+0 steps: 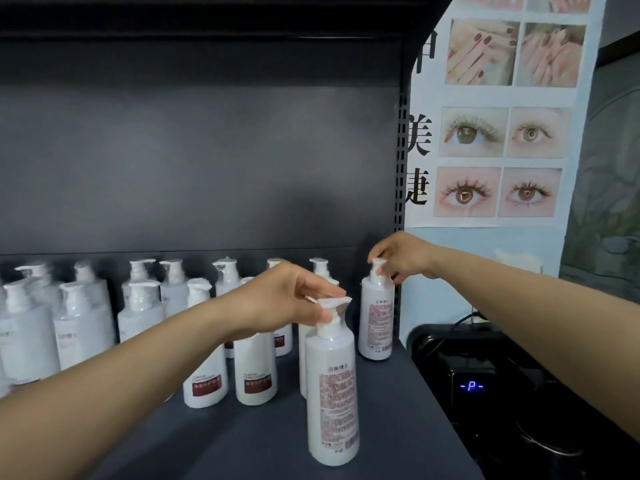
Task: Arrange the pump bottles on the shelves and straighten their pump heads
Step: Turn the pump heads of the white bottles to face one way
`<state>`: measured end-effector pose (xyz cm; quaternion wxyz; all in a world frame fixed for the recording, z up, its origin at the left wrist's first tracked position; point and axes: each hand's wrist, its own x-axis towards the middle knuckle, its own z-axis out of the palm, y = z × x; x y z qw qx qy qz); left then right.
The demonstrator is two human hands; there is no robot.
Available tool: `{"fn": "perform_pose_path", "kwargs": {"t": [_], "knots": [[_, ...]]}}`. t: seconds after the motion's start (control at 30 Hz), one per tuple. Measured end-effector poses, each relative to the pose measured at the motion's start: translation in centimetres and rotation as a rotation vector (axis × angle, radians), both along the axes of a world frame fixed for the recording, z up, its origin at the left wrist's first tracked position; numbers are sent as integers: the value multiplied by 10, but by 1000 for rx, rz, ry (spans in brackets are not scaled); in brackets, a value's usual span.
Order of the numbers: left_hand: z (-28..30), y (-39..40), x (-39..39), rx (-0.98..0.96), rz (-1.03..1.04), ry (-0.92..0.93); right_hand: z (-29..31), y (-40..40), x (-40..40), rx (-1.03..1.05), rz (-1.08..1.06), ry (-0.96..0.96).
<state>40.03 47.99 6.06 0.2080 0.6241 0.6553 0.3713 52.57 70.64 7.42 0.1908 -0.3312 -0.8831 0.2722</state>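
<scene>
A tall white pump bottle (pixel 333 389) stands near the front of the dark shelf (pixel 256 441), its back label facing me. My left hand (pixel 287 296) pinches its pump head, whose nozzle points right. A second white bottle (pixel 376 320) stands further back at the shelf's right end. My right hand (pixel 401 256) grips its pump head from the right. Several more white pump bottles (pixel 81 327) stand in rows along the back and left; some show dark red labels, and their pump heads point different ways.
The shelf's perforated upright (pixel 401 161) rises at the right end. Beyond it hangs a poster (pixel 498 116) with pictures of nails and eyes. A black appliance with a blue lit display (pixel 471 386) sits low on the right.
</scene>
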Motion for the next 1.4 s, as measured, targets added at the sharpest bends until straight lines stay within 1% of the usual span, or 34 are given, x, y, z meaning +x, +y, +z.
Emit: {"fn": "perform_pose_path", "kwargs": {"t": [0.13,0.37,0.47,0.6,0.63,0.67,0.7,0.77,0.8,0.83,0.93,1.1,1.13,1.2,1.23,1.33,1.4], "knots": [[0,6,2,-15,4,-2,-7,16,-8,10,-3,-32],[-2,6,3,-25,17,-41,-7,26,-14,89,-7,-92],[-2,5,5,-30,26,-46,-6,24,-16,237,-53,-152],[-4,3,11,-5,75,-35,-11,22,-21,532,-175,-247],[-6,3,14,12,101,-28,-12,23,-21,589,-152,-288],[-8,3,16,34,126,-18,-11,26,-20,572,-90,-317],[-10,4,18,59,145,-8,-9,29,-17,463,2,-312],[-15,4,21,100,164,6,-2,32,-6,94,170,-262],[-16,4,22,110,173,14,0,34,0,-11,229,-256],[-17,4,23,117,183,24,2,36,5,-23,268,-264],[-20,6,28,145,215,45,5,45,8,58,308,-266],[-26,8,35,189,302,61,15,39,-1,248,283,-359],[-27,8,35,189,313,65,14,38,-2,227,259,-341],[-28,8,34,195,325,72,6,39,-6,148,196,-247],[-29,7,35,201,328,72,1,38,-9,140,160,-199],[-30,6,37,221,334,67,-13,33,-18,176,101,-100],[-30,6,38,223,339,66,-16,29,-18,216,84,-101]]}}
